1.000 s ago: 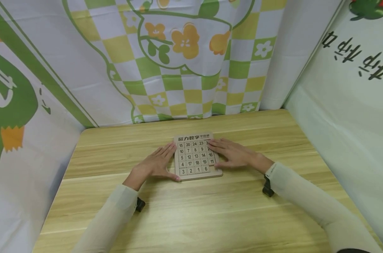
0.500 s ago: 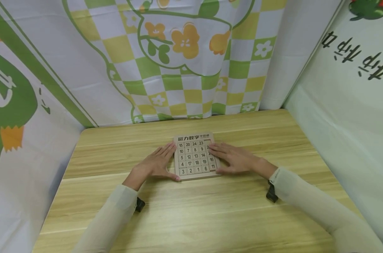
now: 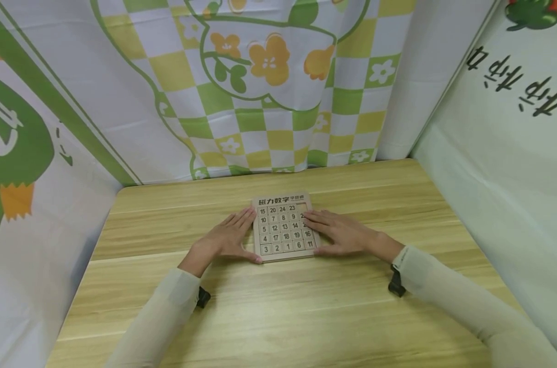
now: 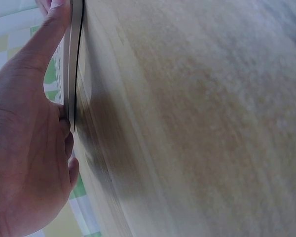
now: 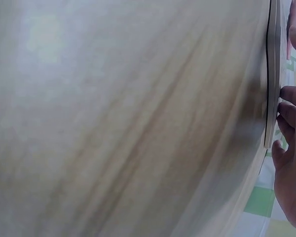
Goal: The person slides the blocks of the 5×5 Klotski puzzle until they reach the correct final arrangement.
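Observation:
A wooden number sliding puzzle (image 3: pixel 280 231) lies flat on the table in the head view, its numbered tiles in a square grid below a printed heading. My left hand (image 3: pixel 225 238) rests along its left edge, fingers extended, with the thumb at the near left corner. On the opposite side, the straight fingers of my right hand (image 3: pixel 345 232) touch the right-hand column and partly cover two tiles. The gap in the grid is at the top right corner. Both wrist views show the puzzle's thin edge (image 4: pixel 74 64) side-on, with fingertips against it.
The wood-grain table (image 3: pixel 278 306) extends around the puzzle on all sides. A checkered, flowered cloth (image 3: pixel 269 122) hangs behind its back edge. White printed sheets (image 3: pixel 504 168) stand to the left and right.
My right hand has drawn slightly toward the near side, and the right column's tiles have slid down with it. The gap has moved from the bottom right to the top right. The left hand stays still.

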A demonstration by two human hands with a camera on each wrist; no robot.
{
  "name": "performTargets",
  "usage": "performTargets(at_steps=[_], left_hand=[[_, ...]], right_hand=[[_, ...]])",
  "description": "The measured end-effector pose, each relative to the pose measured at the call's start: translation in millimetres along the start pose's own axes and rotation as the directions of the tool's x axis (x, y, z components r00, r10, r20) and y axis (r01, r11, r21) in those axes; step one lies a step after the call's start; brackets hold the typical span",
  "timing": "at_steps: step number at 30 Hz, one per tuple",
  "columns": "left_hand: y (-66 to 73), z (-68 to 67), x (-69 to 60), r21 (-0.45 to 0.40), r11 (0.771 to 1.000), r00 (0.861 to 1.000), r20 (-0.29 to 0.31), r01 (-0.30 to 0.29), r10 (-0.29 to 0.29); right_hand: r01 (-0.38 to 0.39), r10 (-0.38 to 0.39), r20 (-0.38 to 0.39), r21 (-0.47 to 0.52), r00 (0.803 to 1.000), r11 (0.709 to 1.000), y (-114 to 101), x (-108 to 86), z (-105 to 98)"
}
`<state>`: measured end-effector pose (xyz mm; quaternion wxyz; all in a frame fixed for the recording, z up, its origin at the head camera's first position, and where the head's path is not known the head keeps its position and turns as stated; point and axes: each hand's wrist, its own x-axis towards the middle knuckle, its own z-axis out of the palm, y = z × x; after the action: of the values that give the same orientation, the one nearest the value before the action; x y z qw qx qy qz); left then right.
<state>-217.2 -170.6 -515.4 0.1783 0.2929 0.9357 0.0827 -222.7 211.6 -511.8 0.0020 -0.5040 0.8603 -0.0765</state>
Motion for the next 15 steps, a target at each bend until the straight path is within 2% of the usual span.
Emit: performTargets(at_steps=[6,15], left_hand=[[1.7,-1.9,-1.3,0.015,1.0,1.0,0.0,0.001,-0.001],[10.1,-12.2,-7.8,0.003,1.0,1.0,0.005,-0.007,0.007]], right_hand=[[-0.017,0.017,0.024,-0.003,1.0,1.0,0,1.1,-3],[0.028,-0.028,-0.033,-0.003,0.999,1.0,2,11.1,-8]])
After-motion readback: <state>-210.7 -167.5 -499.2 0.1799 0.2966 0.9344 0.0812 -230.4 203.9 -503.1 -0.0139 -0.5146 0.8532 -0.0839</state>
